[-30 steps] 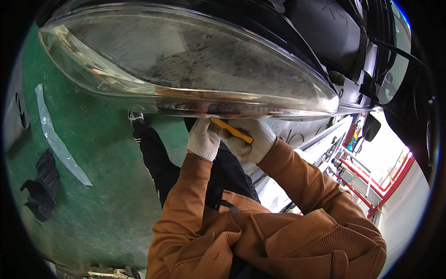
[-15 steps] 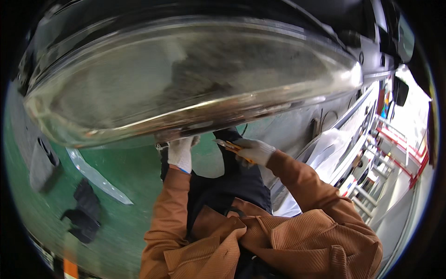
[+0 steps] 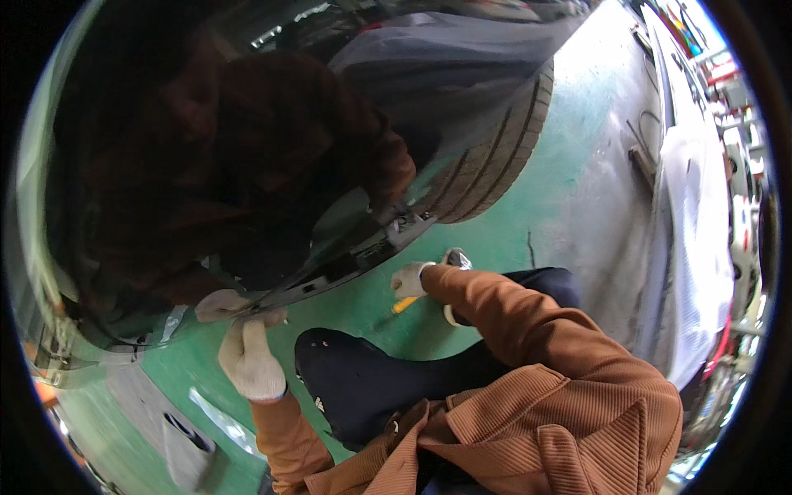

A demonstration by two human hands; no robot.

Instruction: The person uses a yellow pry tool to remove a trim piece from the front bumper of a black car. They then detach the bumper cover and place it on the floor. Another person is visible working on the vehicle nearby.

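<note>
"Head view: close things first, please."

"Big, shiny black car panel [image 3: 247,165]. Below it, a brown jacket [image 3: 528,412] with bumpy lines."

"And the left hand [image 3: 252,361]?"

"Gloved in white, right at the panel's low edge. Fingers [image 3: 256,335] up and touching there. Can't tell if gripping or just resting."

"And the right hand [image 3: 410,281]?"

"Gloved in white too, to the right of the panel's low edge, not touching it. Closed around a yellow tool [image 3: 403,305]."

"Where, that tool?"

"Poking out under the fist, also right of the panel's low edge and apart from it. Tip too blurry to tell."

"A bit farther off?"

"Dark trousers [image 3: 371,384] below the panel, knee bent. One shoe [image 3: 459,258] right of the panel's low edge, just past the right hand."

"And lower down?"

"Green floor [image 3: 355,305] under the panel. Below the panel's left part, a grey piece [image 3: 153,404] with a hole, and a clear strip [image 3: 221,421] beside it."

"Farthest?"

"Grooved tyre [image 3: 495,157] by the panel's right end. Far right of the panel, a white sheet [image 3: 693,247]."
</note>
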